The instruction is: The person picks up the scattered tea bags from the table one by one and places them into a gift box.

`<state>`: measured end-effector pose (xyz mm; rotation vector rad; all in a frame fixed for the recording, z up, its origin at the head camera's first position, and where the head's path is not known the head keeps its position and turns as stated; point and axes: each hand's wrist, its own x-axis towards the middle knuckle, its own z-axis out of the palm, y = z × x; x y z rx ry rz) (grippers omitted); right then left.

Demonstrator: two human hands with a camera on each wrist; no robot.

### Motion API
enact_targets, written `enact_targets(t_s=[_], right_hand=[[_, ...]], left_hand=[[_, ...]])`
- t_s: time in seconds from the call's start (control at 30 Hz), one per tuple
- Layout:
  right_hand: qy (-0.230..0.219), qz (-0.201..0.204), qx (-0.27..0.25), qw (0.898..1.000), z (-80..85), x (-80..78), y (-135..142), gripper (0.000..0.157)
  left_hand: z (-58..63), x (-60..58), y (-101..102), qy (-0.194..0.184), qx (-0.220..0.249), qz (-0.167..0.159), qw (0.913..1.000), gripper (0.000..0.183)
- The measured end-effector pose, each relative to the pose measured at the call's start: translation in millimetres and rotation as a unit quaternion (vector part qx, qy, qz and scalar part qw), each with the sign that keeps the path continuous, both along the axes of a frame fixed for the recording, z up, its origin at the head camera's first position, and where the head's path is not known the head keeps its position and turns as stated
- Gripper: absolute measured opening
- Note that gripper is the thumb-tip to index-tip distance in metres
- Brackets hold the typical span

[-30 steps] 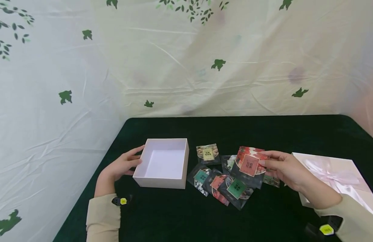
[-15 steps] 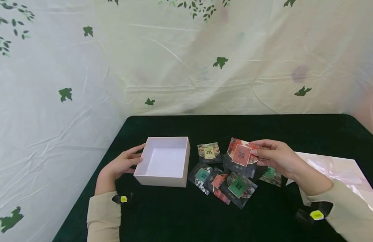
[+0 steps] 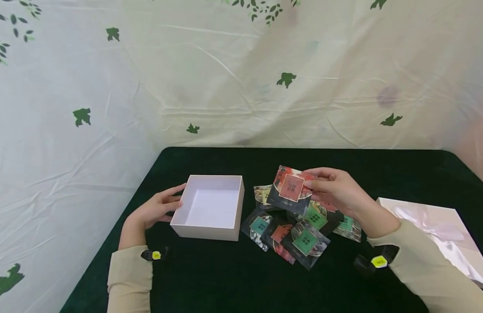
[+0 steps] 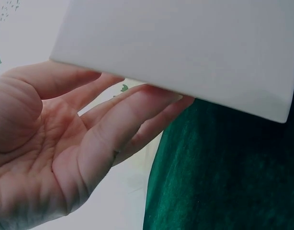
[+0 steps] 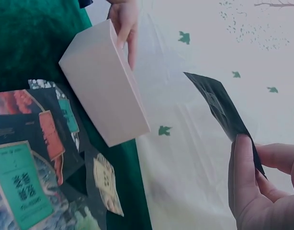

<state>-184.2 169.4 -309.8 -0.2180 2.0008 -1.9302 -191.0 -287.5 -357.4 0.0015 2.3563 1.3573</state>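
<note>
My right hand (image 3: 339,189) pinches a red-and-black foil sachet (image 3: 290,189) by its right edge, raised above the other sachets. In the right wrist view the held sachet (image 5: 216,103) shows its dark back, between thumb and fingers. Below it lies a loose pile of dark sachets with coloured labels, such as a green-labelled sachet (image 3: 306,242) and a teal-labelled sachet (image 3: 259,225). Left of the pile sits an open, bare-bottomed white box (image 3: 204,233). My left hand (image 3: 155,208) touches the box's left side with extended fingers; the left wrist view shows the fingertips (image 4: 161,93) along its edge.
A pale pink box lid (image 3: 425,217) with a satin ribbon bow lies to the right, beside my right forearm. The dark green cloth (image 3: 226,278) covers the table. A white curtain (image 3: 241,87) with leaf prints hangs behind and to the left.
My right hand has lifted the red sachet off the pile and carried it left toward the box, uncovering more sachets beneath. My left hand stays at the box.
</note>
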Motion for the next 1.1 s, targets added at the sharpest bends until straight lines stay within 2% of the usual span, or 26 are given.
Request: enact_targets(t_s=[0.2,0.43,0.67,1.1], right_hand=[[0.001,0.008,-0.017,1.0,-1.0,-8.6,-19,0.023],[0.008,0.017,0.013,1.0,5.9,-17.5,-47,0.039],[0.002,0.01,0.023,1.0,11.4,-30.2,-71,0.037],[-0.018,0.01,0.022,1.0,-5.9,-48.6,-114,0.036]], left_hand=[[-0.8,-0.4,2,0.0,0.008,-0.006,0.9999,0.072],[-0.4,1.7,-2,-0.005,0.008,0.0,1.0,0.073],[0.1,-1.4,-2,0.008,0.007,-0.004,0.9999,0.072],[-1.5,-1.7,-1,0.018,-0.004,-0.005,0.9998,0.067]])
